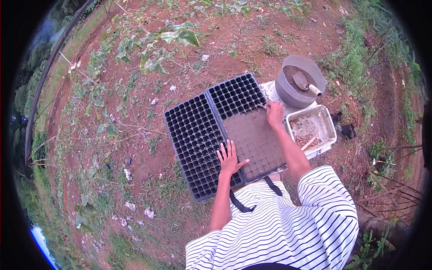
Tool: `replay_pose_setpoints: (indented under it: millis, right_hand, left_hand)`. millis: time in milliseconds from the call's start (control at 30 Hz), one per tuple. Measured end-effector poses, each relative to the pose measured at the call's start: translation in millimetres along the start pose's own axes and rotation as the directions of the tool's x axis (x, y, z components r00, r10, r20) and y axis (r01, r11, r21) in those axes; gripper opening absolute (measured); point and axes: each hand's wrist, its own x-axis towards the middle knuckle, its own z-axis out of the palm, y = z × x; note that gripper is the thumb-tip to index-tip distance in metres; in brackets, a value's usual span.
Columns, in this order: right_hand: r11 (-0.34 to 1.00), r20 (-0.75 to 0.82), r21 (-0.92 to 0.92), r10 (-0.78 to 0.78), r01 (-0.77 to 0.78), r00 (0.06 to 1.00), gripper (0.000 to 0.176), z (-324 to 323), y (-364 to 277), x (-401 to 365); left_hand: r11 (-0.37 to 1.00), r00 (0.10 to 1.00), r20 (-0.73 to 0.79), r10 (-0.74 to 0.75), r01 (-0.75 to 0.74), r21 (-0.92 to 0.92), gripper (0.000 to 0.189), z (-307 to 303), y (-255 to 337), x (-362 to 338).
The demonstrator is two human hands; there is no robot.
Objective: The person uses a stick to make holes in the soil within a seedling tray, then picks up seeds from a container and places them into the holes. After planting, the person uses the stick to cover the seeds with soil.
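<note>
Two black seedling trays lie side by side in front of me. The left seedling tray (191, 130) shows mostly dark, hollow cells, with specks of soil in some. On the right seedling tray (236, 92), brown soil (252, 135) covers the middle and lower cells, while the far cells are hollow. My left hand (229, 160) rests with fingers spread across the rim where the trays meet. My right hand (274, 113) is closed at the right tray's outer edge, by the border of the soil. A small dark tip pokes out from its fingers; what it belongs to is hidden.
At the far right stands a grey bucket (284, 87) of soil with a trowel (301, 82) in it. A cream plastic basket (334, 135) beside the right tray contains reddish-brown bits and a flat stick (309, 142). Leafy plants (180, 38) grow in the bare earth beyond.
</note>
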Motion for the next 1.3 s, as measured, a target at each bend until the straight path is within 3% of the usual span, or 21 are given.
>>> replay_pose_setpoints:
  millis: [100,200,267,367,600,667,767,833,867,1100,1167,1233,1300]
  right_hand:
    - [0.997,0.069,-0.050,0.066,-0.062,0.995,0.008,-8.0,13.1,-4.5]
    - [0.990,0.034,-0.101,0.107,-0.103,0.994,0.009,-3.3,12.5,-13.7]
    - [0.989,0.082,-0.055,0.139,-0.135,0.987,0.010,-6.2,4.7,-14.7]
    - [0.995,0.058,0.054,0.078,-0.081,0.995,0.009,-15.1,-17.2,-15.7]
    - [0.997,0.145,0.045,-0.063,0.057,0.987,0.009,-3.2,-26.4,-14.2]
    - [0.950,0.127,0.036,-0.311,0.309,0.942,0.011,1.2,-20.3,-15.2]
    - [0.949,0.105,0.074,-0.314,0.308,0.943,0.013,4.0,-21.7,-16.6]
    - [0.943,0.115,0.091,-0.330,0.321,0.937,0.018,2.7,-25.2,-19.6]
    - [0.941,0.108,0.091,-0.335,0.326,0.936,0.018,1.6,-26.3,-20.7]
    - [0.961,0.280,0.042,-0.273,0.272,0.921,0.025,-6.1,-37.4,-17.0]
    - [0.956,0.212,0.169,-0.274,0.241,0.938,0.026,-13.3,-42.6,-6.7]
    - [0.947,-0.117,0.248,-0.181,0.205,0.977,0.029,-10.1,-45.3,26.3]
    - [0.943,-0.378,0.305,-0.007,0.131,0.926,0.028,-27.2,-61.9,62.2]
  left_hand:
    - [0.999,0.996,-0.082,0.031,-0.030,0.012,0.124,5.0,-2.4,0.6]
    - [0.999,0.992,-0.115,0.046,-0.042,0.034,0.123,10.8,-4.9,2.1]
    - [0.998,0.992,-0.119,0.051,-0.048,0.029,0.123,10.6,-5.4,1.5]
    - [0.998,0.991,-0.123,0.054,-0.052,0.021,0.123,10.2,-5.8,1.8]
    - [0.999,0.994,-0.108,0.034,-0.032,0.014,0.121,9.9,-4.9,2.3]
    - [0.999,0.992,-0.119,0.032,-0.030,0.016,0.121,12.1,-5.1,2.2]
    - [0.999,0.988,-0.147,0.039,-0.036,0.028,0.120,10.5,-5.2,3.3]
    - [1.000,1.000,-0.008,-0.005,0.005,0.014,0.120,4.9,-3.0,3.3]
    - [1.000,1.000,-0.016,-0.004,0.004,0.015,0.120,1.9,-1.6,3.4]
    - [1.000,1.000,-0.027,0.004,-0.003,0.015,0.120,6.5,-3.7,4.4]
    - [1.000,1.000,-0.017,0.003,-0.003,0.013,0.120,6.5,-4.6,3.9]
    - [1.000,1.000,-0.002,0.002,-0.002,0.007,0.120,7.0,-4.6,5.3]
    - [0.999,0.997,-0.079,0.022,-0.020,0.032,0.120,13.9,-7.1,5.4]
